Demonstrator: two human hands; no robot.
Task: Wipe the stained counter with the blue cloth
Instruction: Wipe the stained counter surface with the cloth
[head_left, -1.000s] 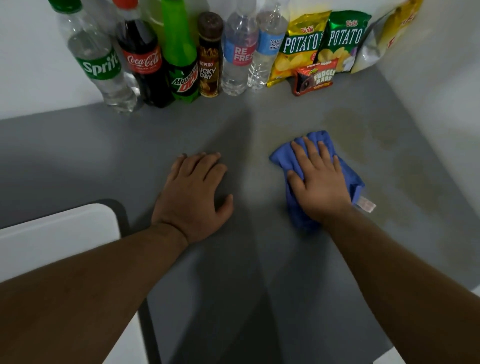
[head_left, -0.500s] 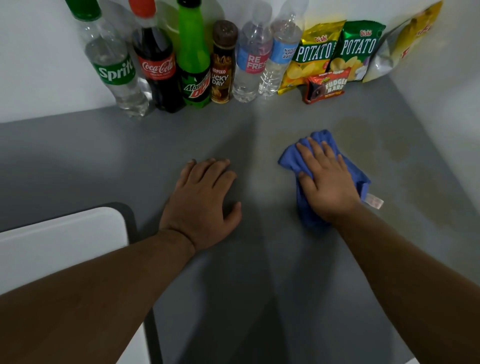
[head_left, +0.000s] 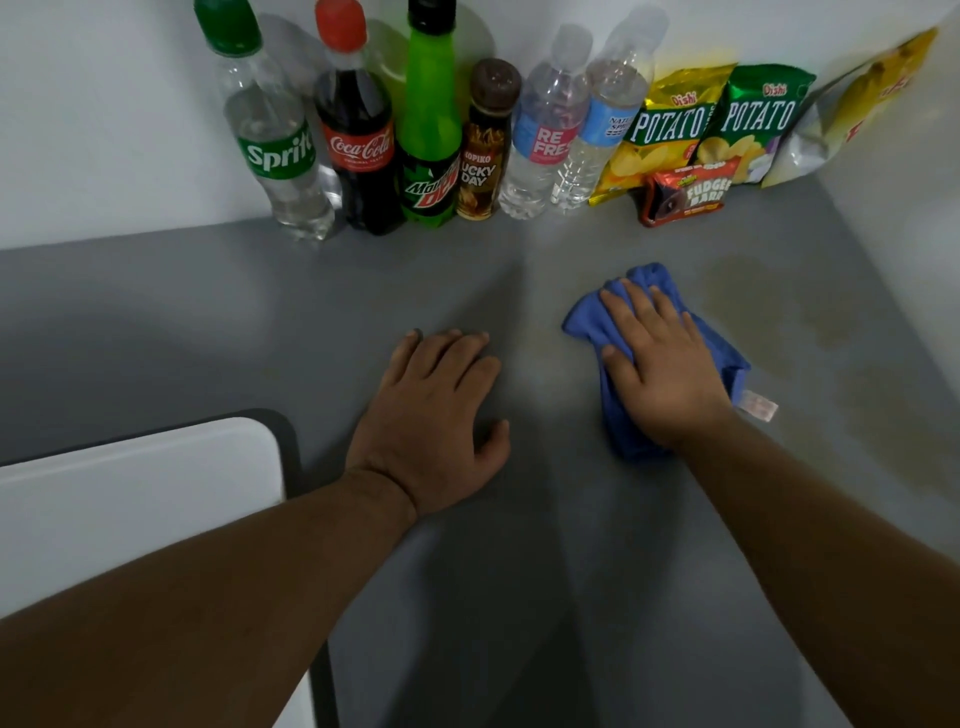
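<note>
Right hand (head_left: 670, 369) spread flat, pressing the bunched blue cloth (head_left: 727, 358) onto the grey counter (head_left: 208, 312) right of centre, beside a yellowish stain (head_left: 753, 296). Left hand (head_left: 436, 415) splayed, empty, likely bracing.

A grey matte bench (head_left: 156, 322) fills most of the view and runs into a corner where two plain white walls meet: the back wall (head_left: 104, 130) along the far edge and a side wall (head_left: 914, 218) along the right edge. Light falls from above and behind, casting soft, broad shadows across the middle of the bench and faint bottle shadows on the back wall. At the near left corner a white, round-cornered panel (head_left: 130, 509) lies with a dark grey border along its far and right sides.
</note>
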